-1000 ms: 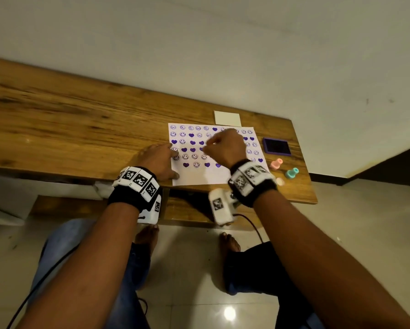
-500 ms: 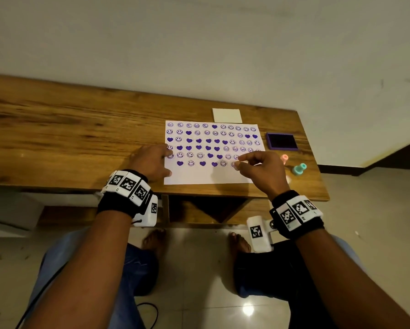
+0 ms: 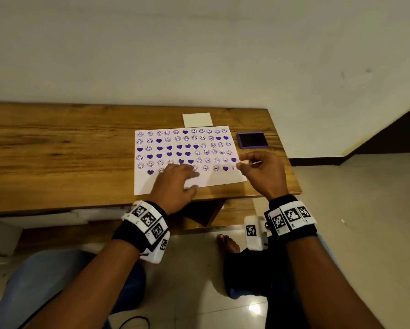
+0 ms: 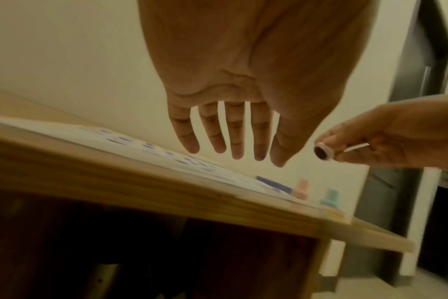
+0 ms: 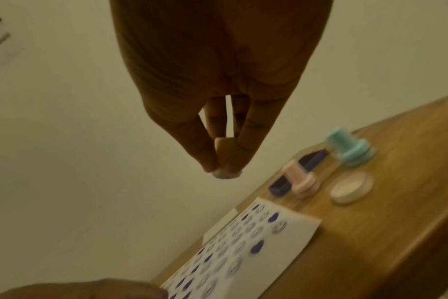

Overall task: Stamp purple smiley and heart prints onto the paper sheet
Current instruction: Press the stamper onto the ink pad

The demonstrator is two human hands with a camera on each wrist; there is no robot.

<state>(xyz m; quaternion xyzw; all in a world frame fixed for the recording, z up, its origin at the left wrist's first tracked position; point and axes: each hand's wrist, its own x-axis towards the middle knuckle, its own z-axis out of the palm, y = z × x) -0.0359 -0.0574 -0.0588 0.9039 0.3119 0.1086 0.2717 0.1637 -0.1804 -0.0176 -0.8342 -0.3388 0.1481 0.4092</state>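
The white paper sheet (image 3: 223,180) lies on the wooden desk (image 3: 56,157), covered with rows of purple smileys and hearts. My left hand (image 3: 189,180) is over the sheet's lower middle, fingers straight and spread; in the left wrist view the fingers (image 4: 234,139) seem a little above the paper. My right hand (image 3: 241,161) is at the sheet's right edge. It pinches a small white round stamp (image 3: 245,161) between thumb and fingers, above the desk. The stamp's dark face (image 4: 321,152) shows in the left wrist view, its tip (image 5: 225,174) in the right wrist view.
A purple ink pad (image 3: 253,140) lies right of the sheet, and a white card (image 3: 196,119) behind it. A teal stamp (image 5: 348,147), a pink stamp (image 5: 301,178) and a round cap (image 5: 351,189) stand near the desk's right end. The desk's front edge is close to my wrists.
My right hand has carried the stamp from the middle of the sheet to its right edge. My left hand has slid from the sheet's left edge to its lower middle.
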